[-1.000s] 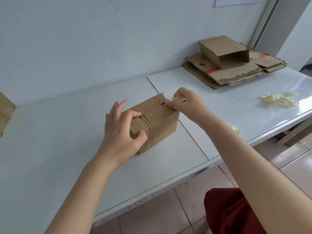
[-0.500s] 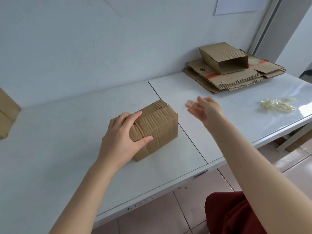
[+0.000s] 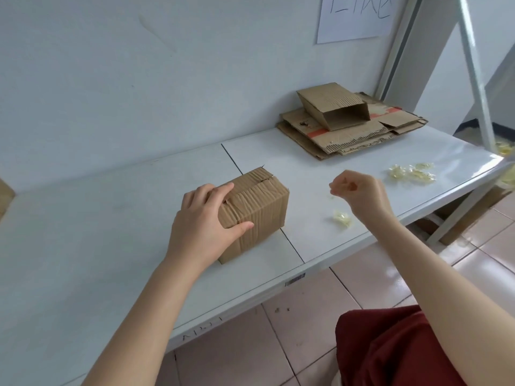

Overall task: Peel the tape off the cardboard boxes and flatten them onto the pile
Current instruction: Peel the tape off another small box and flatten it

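Note:
A small closed cardboard box stands on the white table, its top seam split. My left hand grips its left end, fingers over the top and thumb on the front face. My right hand hovers to the right of the box, away from it. Its fingers are curled and pinch a small, barely visible piece of clear tape. At the back right lies the pile of flattened cardboard, with an open, unflattened box on top.
Crumpled clear tape lies near the table's front edge below my right hand. More tape scraps lie further right. A sheet of paper hangs on the wall. A metal frame post rises at the right.
My right hand pulled off the box's right end and swung right, then curled its fingers. My left hand slid onto the box's left end and stayed there. The view tilted upward.

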